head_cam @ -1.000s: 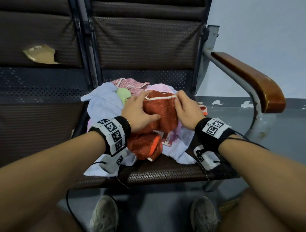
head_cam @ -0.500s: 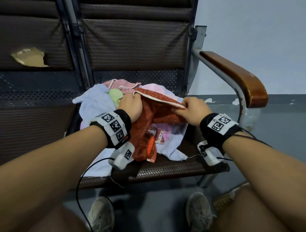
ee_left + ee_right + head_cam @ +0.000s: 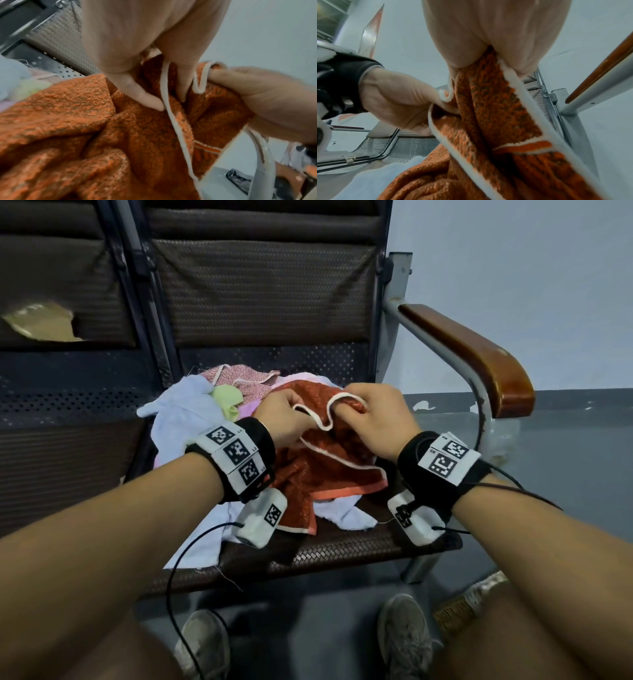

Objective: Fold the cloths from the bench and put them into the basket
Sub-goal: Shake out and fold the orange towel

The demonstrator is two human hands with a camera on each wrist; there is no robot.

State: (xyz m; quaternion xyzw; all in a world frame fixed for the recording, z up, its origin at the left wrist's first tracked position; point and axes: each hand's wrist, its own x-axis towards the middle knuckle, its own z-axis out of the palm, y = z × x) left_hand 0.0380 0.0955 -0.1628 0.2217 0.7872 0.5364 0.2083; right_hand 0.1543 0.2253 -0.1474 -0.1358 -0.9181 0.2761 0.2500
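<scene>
My arms are bare. Each wrist wears a black band (image 3: 253,436) with white square-coded tags, a white camera box (image 3: 262,518) beneath, black cables trailing. Grey shoes (image 3: 404,631).

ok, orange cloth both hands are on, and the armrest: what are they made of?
Orange cloth: looks like terry towelling, matte, with looped nubby pile and a smooth white bound edge; fibre cannot be told. Left hand and right hand pinch that edge. Armrest: probably varnished wood, glossy brown and worn, on a grey metal frame.

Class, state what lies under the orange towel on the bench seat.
Under the orange towel lie a pale blue cloth and a pink one; whatever lies directly beneath is covered.
</scene>
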